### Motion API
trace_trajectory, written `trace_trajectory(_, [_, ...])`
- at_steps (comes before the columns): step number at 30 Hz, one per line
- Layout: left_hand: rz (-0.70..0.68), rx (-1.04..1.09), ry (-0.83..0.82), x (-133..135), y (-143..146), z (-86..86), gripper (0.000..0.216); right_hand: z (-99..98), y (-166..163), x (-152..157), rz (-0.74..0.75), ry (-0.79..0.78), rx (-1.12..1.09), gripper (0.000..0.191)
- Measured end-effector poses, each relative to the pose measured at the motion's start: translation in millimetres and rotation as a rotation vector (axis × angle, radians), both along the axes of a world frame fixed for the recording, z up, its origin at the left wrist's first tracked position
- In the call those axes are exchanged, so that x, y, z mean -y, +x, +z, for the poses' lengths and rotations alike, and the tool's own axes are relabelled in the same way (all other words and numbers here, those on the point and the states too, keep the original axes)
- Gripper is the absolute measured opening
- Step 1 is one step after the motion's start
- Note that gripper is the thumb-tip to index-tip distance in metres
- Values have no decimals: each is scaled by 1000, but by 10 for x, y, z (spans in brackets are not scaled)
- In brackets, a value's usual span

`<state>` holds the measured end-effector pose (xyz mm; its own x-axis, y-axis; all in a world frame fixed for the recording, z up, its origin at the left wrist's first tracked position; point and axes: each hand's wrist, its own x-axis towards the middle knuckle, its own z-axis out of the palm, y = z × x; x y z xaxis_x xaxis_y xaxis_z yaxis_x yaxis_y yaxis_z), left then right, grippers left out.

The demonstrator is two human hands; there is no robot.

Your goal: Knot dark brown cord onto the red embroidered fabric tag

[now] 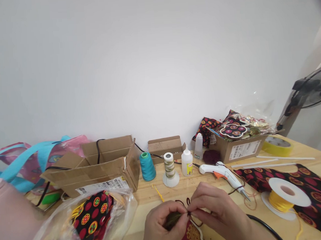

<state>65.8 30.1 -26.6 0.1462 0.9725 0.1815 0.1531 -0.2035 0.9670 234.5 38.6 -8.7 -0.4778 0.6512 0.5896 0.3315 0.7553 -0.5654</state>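
My left hand (pixel 166 222) and my right hand (pixel 212 207) meet at the front of the table, thumbs and fingertips pinched close together. Between them is a dark brown cord (pixel 188 202), with a small loop standing up above the fingertips. Inside my left palm sits something dark olive, mostly hidden by the fingers. Just below my fingers shows a red ornament (pixel 193 236) with gold patterning and a pale edge, partly covered by my hands. A hot glue gun (pixel 226 174) lies behind my right hand.
Behind my hands stand a teal thread cone (pixel 147 167), a spool of cord (pixel 169 166) and a glue bottle (pixel 187 162). Cardboard boxes (pixel 130 165) line the wall. A yellow cord spool (pixel 281 201) and patterned fabric (pixel 317 197) lie right; a plastic bag (pixel 125 209) lies left.
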Motion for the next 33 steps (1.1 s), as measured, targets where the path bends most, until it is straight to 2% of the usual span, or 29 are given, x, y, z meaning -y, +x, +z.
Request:
trace_trajectory(4, [-2, -104, 40, -9, 13, 14, 8, 6, -8, -18, -22, 81, 94, 15])
trace_trajectory(7, [16, -119, 55, -9, 32, 24, 8, -12, -61, -8, -82, 86, 50, 16])
trace_trajectory(12, [39, -60, 71, -10, 49, 12, 9, -66, -139, 44, -210, -168, -91, 15])
trace_trajectory(16, [36, -46, 69, -6, 37, -14, 7, -67, -176, 67, -229, -393, -188, 12])
trace_trajectory(23, [-9, 47, -78, -5, 40, 28, 3, -35, -179, 50, -229, -251, -154, 11])
trace_trajectory(27, [6, 159, -218, -23, 61, 32, 1, -58, -153, 51, -167, -396, -199, 11])
trace_trajectory(30, [41, 223, -234, -34, 75, 21, 3, -72, -143, 55, -105, -542, -267, 9])
trace_trajectory(33, [71, 246, -230, -37, 84, 5, 3, -86, -145, 50, -75, -618, -308, 8])
